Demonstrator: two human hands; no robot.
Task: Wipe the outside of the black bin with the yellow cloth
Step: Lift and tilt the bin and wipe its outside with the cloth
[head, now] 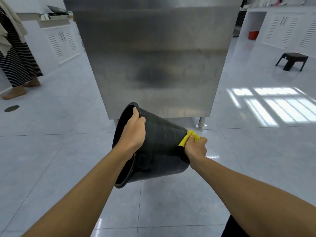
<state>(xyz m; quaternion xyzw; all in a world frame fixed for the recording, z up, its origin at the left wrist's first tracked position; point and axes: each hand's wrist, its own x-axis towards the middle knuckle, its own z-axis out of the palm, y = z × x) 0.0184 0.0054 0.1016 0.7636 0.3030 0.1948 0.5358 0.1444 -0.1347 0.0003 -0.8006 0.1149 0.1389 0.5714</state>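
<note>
Left hand [135,132] fingers hooked over black bin [159,151] rim; right hand [195,147] fingers clenched around yellow cloth [186,139] at base.

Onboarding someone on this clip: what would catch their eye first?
The black bin at centre, tipped on its side above the floor, the left hand gripping its rim. At its base, the right hand presses a bright yellow cloth against the outside. Behind looms a steel cabinet; a dark stool sits far right.
</note>
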